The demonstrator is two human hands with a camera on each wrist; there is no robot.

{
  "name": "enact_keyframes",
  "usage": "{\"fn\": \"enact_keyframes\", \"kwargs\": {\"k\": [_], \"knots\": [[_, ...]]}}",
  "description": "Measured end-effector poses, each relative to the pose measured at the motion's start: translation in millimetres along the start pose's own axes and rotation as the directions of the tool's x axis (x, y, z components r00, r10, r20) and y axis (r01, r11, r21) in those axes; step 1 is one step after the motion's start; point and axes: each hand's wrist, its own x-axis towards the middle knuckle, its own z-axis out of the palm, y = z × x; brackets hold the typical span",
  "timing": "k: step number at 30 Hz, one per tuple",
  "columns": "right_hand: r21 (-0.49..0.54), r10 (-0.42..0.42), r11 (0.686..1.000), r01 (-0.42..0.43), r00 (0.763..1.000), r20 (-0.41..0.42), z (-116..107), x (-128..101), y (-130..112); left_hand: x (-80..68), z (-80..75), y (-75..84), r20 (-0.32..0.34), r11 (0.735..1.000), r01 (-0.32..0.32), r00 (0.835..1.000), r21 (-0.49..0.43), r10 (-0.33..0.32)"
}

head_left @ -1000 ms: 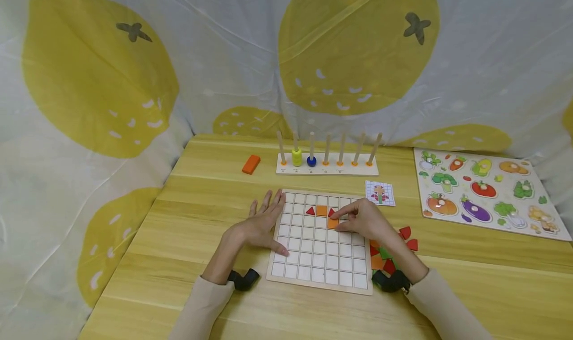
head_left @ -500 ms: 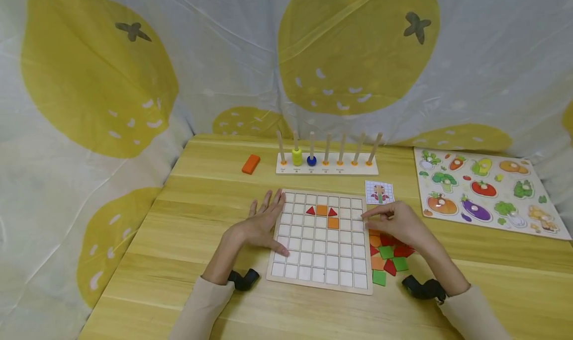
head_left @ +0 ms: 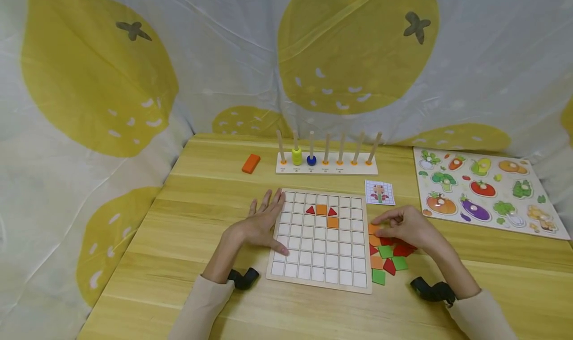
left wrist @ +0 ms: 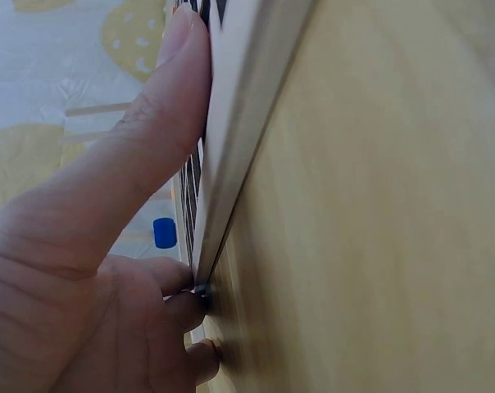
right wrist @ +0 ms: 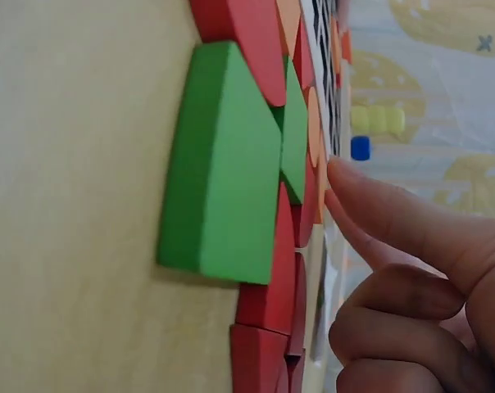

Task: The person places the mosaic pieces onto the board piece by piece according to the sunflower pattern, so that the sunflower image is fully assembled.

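The wooden grid board (head_left: 313,245) lies flat with two red triangles, one of them a red triangle (head_left: 332,211), beside an orange square (head_left: 322,210); another orange square (head_left: 333,222) is a row lower. My left hand (head_left: 257,228) rests spread on the board's left edge, thumb on top and fingertips at the edge. Right of the board, my right hand (head_left: 407,225) pinches an orange tile (head_left: 372,228) between thumb and index finger at the top of a loose pile. In the right wrist view the thumb touches that pile beside a green tile (right wrist: 223,172).
A pattern card (head_left: 379,193) lies behind the board. Farther back stand a peg rack (head_left: 358,168) with yellow and blue beads and an orange block (head_left: 251,164). A vegetable puzzle board (head_left: 492,215) occupies the right. A lemon-print curtain (head_left: 233,56) hangs behind the table.
My right hand has let go of the right red triangle on the board and moved right to the loose tiles, closing on an orange one. The left hand stays in place.
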Motion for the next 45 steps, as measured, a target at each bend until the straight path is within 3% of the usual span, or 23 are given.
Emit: {"fn": "enact_keyframes", "kwargs": {"k": [17,26,35,41,45], "knots": [[-0.042,0.123,0.991,-0.125,0.991,-0.047,-8.0,2.2,6.2,3.4,1.2,-2.9,-0.011,1.0,-0.013,1.0,0.008,0.013],[-0.042,0.081,0.996,-0.082,0.996,-0.022,-10.7,2.0,4.7,1.3,1.2,-1.6,-0.01,1.0,-0.01,1.0,-0.001,0.01],[0.057,-0.01,0.998,0.007,0.998,0.056,-4.9,2.1,6.2,0.4,2.0,-1.4,-0.013,1.0,-0.013,1.0,-0.005,0.013],[0.016,-0.005,1.0,0.004,0.995,0.103,-3.6,2.3,7.0,0.3,1.9,-1.9,-0.009,1.0,-0.012,1.0,-0.01,0.012],[0.006,0.001,1.0,-0.001,0.996,0.089,-3.9,3.0,7.2,0.5,1.3,-1.9,-0.01,1.0,-0.013,1.0,-0.01,0.013]]}}
